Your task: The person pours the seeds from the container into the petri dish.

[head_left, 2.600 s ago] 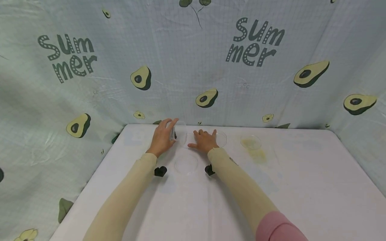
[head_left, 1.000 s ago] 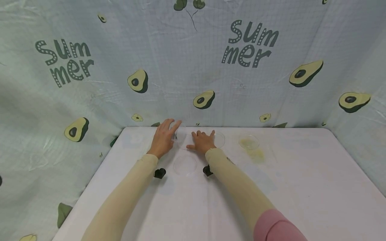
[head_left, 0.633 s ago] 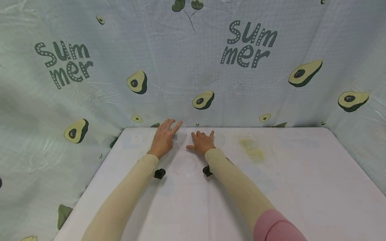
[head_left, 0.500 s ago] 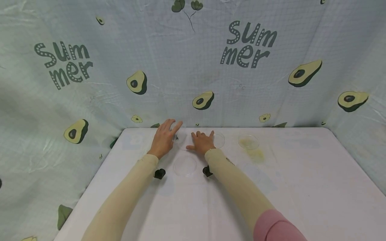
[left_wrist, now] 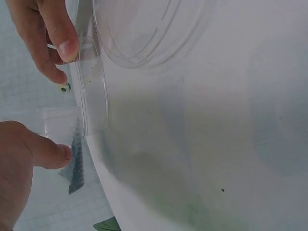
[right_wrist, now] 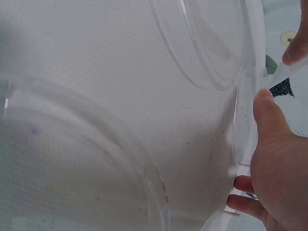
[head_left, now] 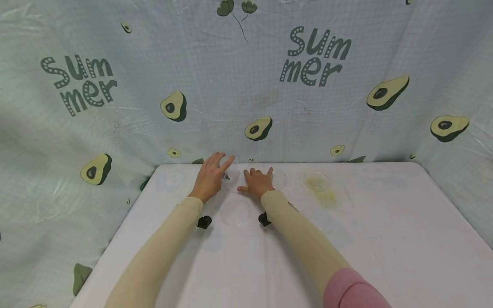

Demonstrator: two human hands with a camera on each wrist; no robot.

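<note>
My left hand [head_left: 209, 179] grips a clear plastic container [left_wrist: 48, 187], tilted with its mouth toward the right. Inside, dark textured stuff [left_wrist: 76, 173] lies in a band near the thumb. Right beside it, a shallow clear rectangular box [left_wrist: 96, 101] sits close to the table's back edge. My right hand [head_left: 259, 183] has its fingers spread at that box, with the thumb [right_wrist: 264, 108] overlapping its wall in the right wrist view. The left hand's fingers hide part of the held container in the head view.
One clear round dish [head_left: 236, 213] lies in front of the hands, another [head_left: 280, 180] just right of the right hand. A third round dish [head_left: 316, 182] stands farther right, by a yellowish stain [head_left: 326, 199]. A printed curtain [head_left: 215, 77] hangs behind the white table [head_left: 385, 239].
The left hand has tipped its container further to the right, and the dark stuff shows farther right in it. The right hand stays in place. The head view has shifted slightly.
</note>
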